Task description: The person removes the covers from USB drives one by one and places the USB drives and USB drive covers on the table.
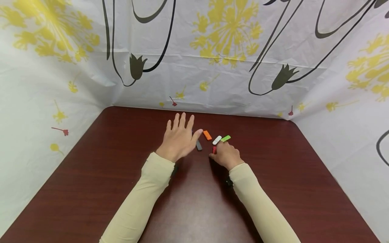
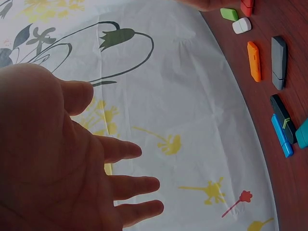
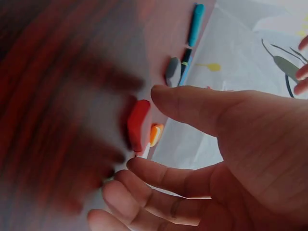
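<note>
My right hand [image 1: 226, 156] is low over the table, its thumb and fingers spread apart around a red USB stick [image 3: 139, 126]. In the right wrist view a gap shows between the fingertips and that stick. A white USB stick [image 1: 217, 140] and a green one [image 1: 226, 138] lie just beyond this hand. My left hand [image 1: 179, 140] hovers palm down with straight, spread fingers and holds nothing. Near it lie a grey USB stick [image 2: 278, 62] and an orange one [image 2: 254, 61]. In the head view the left hand hides most of the sticks farther left.
A black stick [image 2: 283, 118], a blue one [image 2: 282, 135] and a teal one [image 2: 302, 133] lie beyond the grey stick. The dark red-brown table [image 1: 91, 189] is bordered by a white flowered cloth [image 1: 188, 81] at the back and both sides.
</note>
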The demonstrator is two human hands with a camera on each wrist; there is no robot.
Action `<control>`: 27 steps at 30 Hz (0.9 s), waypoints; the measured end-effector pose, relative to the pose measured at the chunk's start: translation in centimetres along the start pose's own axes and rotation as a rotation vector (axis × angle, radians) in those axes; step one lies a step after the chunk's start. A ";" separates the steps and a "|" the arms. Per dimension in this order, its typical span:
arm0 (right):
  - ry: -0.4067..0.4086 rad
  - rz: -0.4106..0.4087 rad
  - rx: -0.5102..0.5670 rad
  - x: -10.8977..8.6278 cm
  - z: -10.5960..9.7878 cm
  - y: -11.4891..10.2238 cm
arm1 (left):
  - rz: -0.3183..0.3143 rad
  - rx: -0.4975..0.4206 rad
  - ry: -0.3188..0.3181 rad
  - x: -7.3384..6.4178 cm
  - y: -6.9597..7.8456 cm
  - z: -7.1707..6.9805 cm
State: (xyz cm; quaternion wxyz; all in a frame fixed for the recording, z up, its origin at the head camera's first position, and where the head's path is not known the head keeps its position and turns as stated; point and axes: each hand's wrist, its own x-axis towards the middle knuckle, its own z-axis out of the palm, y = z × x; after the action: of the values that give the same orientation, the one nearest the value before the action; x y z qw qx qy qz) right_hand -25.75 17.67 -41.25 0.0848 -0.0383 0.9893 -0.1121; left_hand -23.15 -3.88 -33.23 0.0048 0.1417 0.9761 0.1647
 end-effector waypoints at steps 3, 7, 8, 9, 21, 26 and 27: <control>0.020 0.017 -0.027 -1.1 -1.0 -1.2 | 0.001 -0.003 -0.001 0.0 0.0 0.0; 0.048 0.016 -0.051 -1.1 -0.9 -1.2 | 0.004 -0.005 -0.001 0.0 0.1 -0.1; 0.048 0.016 -0.052 -1.0 -0.8 -1.1 | 0.004 -0.005 -0.002 0.0 0.0 -0.1; 0.046 0.014 -0.053 -0.9 -0.8 -1.0 | 0.003 -0.005 -0.003 0.0 0.0 -0.1; 0.027 -0.052 -0.007 -1.6 -4.2 1.0 | 0.020 -0.012 -0.011 -0.2 0.3 -0.3; 0.143 -0.112 0.064 -3.3 -6.7 1.0 | -0.001 0.001 0.001 -0.4 0.5 -0.6; 0.166 -0.125 0.082 -3.6 -7.1 1.0 | -0.006 0.005 0.005 -0.5 0.6 -0.7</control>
State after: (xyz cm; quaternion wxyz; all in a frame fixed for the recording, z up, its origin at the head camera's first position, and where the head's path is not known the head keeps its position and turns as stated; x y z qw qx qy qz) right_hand -23.55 20.49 -34.05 -0.0030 -0.0870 0.9832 -0.1602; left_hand -22.55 -3.69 -32.41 0.0027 0.1385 0.9769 0.1628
